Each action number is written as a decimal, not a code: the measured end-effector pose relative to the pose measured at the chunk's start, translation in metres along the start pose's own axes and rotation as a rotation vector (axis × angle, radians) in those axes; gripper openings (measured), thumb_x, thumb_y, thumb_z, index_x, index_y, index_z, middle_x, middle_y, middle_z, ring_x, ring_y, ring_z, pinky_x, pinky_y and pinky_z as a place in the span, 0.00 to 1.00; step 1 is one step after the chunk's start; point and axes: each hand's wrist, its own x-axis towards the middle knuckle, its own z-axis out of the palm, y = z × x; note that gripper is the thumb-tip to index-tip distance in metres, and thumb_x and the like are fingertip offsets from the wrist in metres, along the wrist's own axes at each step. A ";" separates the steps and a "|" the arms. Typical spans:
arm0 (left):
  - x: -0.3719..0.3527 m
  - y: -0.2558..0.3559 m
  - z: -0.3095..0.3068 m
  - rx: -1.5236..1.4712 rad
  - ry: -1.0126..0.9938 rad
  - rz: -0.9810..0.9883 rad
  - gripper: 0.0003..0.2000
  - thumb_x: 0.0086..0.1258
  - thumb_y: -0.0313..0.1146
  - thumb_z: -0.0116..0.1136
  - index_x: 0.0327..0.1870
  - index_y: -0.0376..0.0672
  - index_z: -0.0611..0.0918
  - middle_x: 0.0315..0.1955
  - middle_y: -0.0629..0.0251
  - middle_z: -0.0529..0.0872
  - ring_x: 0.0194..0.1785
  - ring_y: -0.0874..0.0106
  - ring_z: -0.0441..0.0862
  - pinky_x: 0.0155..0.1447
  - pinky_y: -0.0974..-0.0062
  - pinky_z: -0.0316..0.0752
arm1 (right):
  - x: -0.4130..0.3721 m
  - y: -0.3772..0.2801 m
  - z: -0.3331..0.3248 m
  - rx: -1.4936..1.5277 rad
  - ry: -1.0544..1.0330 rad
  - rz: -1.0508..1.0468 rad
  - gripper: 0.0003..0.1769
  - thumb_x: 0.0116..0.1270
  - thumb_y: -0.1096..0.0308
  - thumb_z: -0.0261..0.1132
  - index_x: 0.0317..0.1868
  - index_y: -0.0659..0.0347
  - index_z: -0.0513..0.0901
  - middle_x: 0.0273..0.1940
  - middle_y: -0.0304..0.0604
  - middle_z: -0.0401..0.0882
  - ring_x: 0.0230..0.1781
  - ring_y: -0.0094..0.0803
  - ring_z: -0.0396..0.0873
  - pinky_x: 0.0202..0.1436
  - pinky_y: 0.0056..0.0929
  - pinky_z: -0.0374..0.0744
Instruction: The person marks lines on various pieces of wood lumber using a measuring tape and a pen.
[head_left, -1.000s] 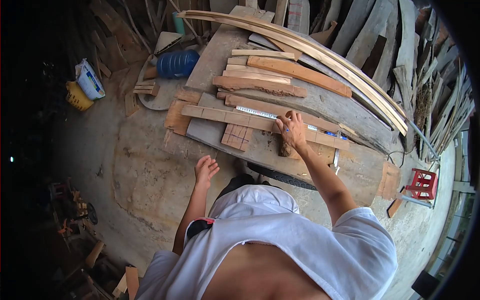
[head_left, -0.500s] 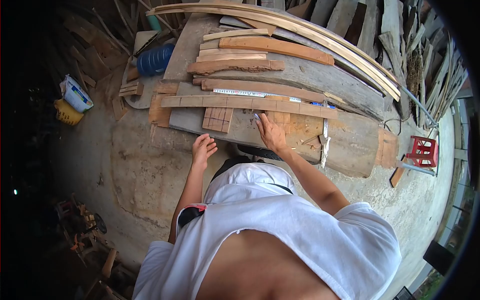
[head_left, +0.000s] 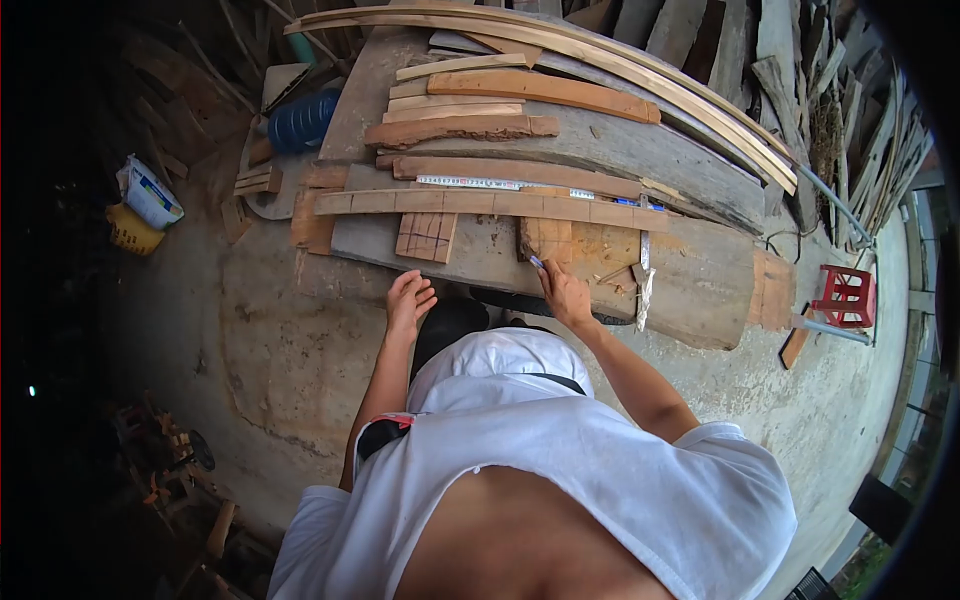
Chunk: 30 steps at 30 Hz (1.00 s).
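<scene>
My right hand point(head_left: 567, 295) grips a slim blue-and-white pen point(head_left: 537, 263) at the near side of the bench. Its tip points toward a small wooden block point(head_left: 548, 240). My left hand point(head_left: 410, 299) holds nothing, its fingers loosely apart just off the bench's front edge. Close by lies another wooden block point(head_left: 425, 238) with dark lines drawn on it. Across both blocks rests a long wooden strip point(head_left: 480, 203) with several cross marks. Behind it a white ruler point(head_left: 470, 183) lies along a brown wooden bar point(head_left: 600, 183). A metal square with a blue part point(head_left: 645, 222) stands to the right.
More wooden pieces point(head_left: 540, 88) and long curved strips point(head_left: 640, 58) lie at the back of the bench point(head_left: 700, 290). On the floor are a blue water jug point(head_left: 303, 120), a white bucket point(head_left: 150, 190) and a red stool point(head_left: 845, 295). Planks lean behind.
My right hand has drawn back toward me and slightly right with the pen, away from the marked strip, uncovering the right block. My left hand stays nearly in place.
</scene>
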 end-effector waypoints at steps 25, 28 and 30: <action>0.124 0.116 -0.099 0.154 0.060 0.140 0.13 0.78 0.34 0.56 0.59 0.41 0.77 0.44 0.63 0.83 0.42 0.74 0.83 0.47 0.74 0.83 | 0.383 -0.141 0.014 -0.382 0.291 -0.204 0.26 0.64 0.65 0.62 0.64 0.56 0.73 0.71 0.51 0.65 0.60 0.50 0.73 0.59 0.42 0.79; 0.137 0.130 -0.109 0.153 0.050 0.138 0.12 0.78 0.34 0.56 0.56 0.40 0.79 0.42 0.64 0.84 0.39 0.76 0.83 0.44 0.76 0.82 | 0.425 -0.138 0.018 -0.448 0.234 -0.136 0.34 0.62 0.69 0.64 0.69 0.53 0.67 0.71 0.48 0.65 0.61 0.50 0.72 0.60 0.42 0.80; 0.146 0.134 -0.118 0.188 0.068 0.133 0.11 0.78 0.34 0.56 0.53 0.39 0.81 0.42 0.63 0.85 0.39 0.76 0.83 0.44 0.77 0.82 | 0.433 -0.133 0.015 -0.465 0.220 -0.077 0.39 0.59 0.71 0.65 0.72 0.51 0.64 0.70 0.45 0.66 0.61 0.50 0.73 0.60 0.43 0.80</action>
